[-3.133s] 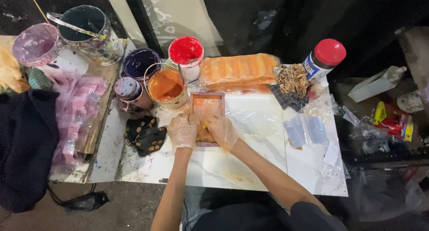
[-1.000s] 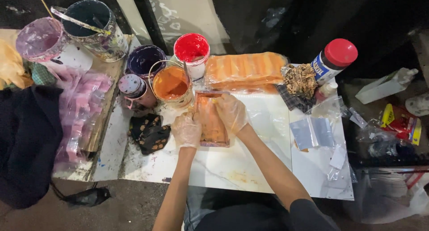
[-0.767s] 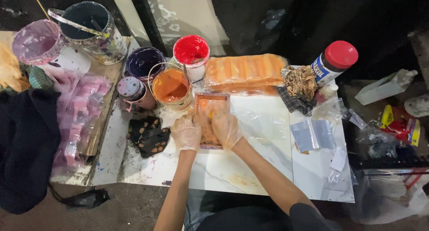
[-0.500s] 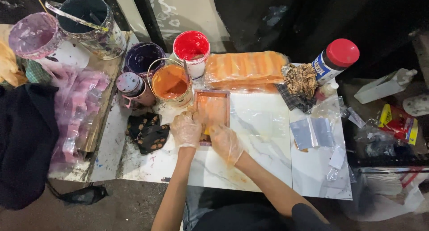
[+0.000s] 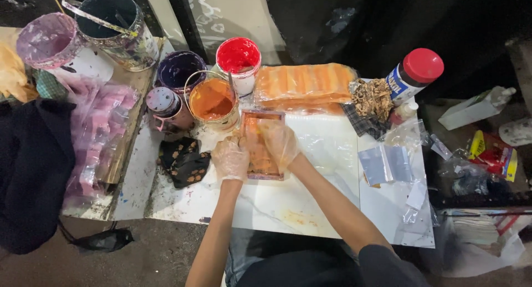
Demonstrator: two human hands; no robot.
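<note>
Both my hands wear thin clear gloves. A small wooden-rimmed frame (image 5: 265,175) smeared with orange paint lies on the white marble tabletop (image 5: 277,204). My left hand (image 5: 231,157) grips the frame's left edge and holds it down. Inside the frame, over its far half, my right hand (image 5: 280,143) is curled on a small scraper that its fingers almost hide. An open can of orange paint (image 5: 212,101) stands just beyond the frame's far left corner.
Red (image 5: 238,57) and purple (image 5: 178,70) paint pots stand behind the orange can, with bigger cans at far left. An orange stack in plastic (image 5: 303,84) lies beyond the frame. A red-lidded jar (image 5: 415,70), rags and plastic bags (image 5: 385,164) sit to the right.
My right hand slid from the frame's near end back up to its far half. Earlier it had swept from far to near. My left hand stayed on the frame's left edge.
</note>
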